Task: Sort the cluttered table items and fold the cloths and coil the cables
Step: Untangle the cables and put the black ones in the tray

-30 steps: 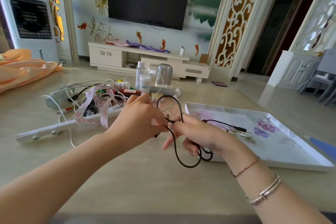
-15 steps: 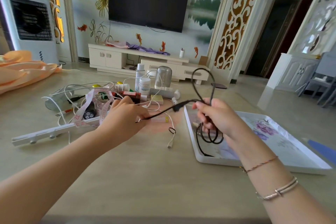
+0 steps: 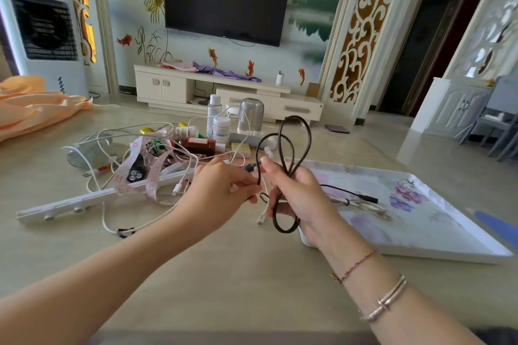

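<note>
Thin black cable, half-coiled, sits clenched in the right hand; the left hand pinches its plug end, which needs wrapping next.

red "22" on the pink measuring tape; print on the white bottle label unreadable

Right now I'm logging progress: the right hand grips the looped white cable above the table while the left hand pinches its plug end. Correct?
Not quite. The looped cable is black, not white; the head view shows it. The right hand grips its loops and the left hand pinches its plug end.
</note>
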